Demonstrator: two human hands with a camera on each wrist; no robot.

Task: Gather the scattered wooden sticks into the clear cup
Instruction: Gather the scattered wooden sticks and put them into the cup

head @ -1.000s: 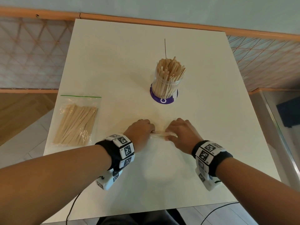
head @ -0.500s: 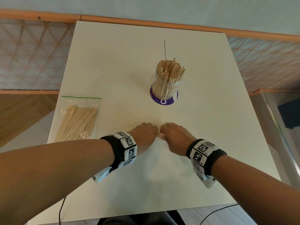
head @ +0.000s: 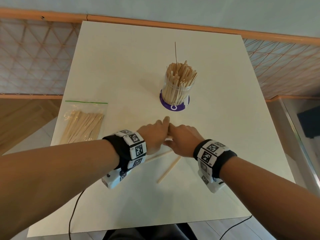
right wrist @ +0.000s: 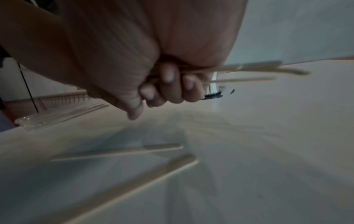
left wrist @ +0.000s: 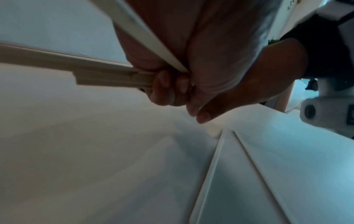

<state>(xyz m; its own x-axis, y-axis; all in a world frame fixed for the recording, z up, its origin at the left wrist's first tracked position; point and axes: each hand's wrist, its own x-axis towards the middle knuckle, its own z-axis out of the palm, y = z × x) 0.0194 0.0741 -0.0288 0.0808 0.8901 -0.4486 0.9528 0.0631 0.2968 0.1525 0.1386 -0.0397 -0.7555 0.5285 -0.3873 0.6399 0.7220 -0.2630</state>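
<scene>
The clear cup [head: 178, 90], packed with upright wooden sticks, stands on a purple disc past the table's middle. My left hand [head: 155, 134] and right hand [head: 181, 137] are pressed together just in front of it, a little above the table. A bundle of sticks [left wrist: 86, 71] is gripped in the left hand's curled fingers. The right hand's fingers curl round more sticks [right wrist: 258, 70]. Beneath the hands, one loose stick [head: 168, 169] and a second [head: 157, 156] lie on the table; the right wrist view also shows the two loose sticks [right wrist: 118, 152].
A zip bag of wooden sticks [head: 83, 125] lies at the white table's [head: 121, 66] left edge. One thin skewer [head: 176, 51] rises above the cup's sticks. A black cable [head: 74, 213] hangs off the near edge. A railing with netting runs behind the table.
My hands have closed together and risen off the table with the sticks. Two sticks now lie uncovered on the table under them.
</scene>
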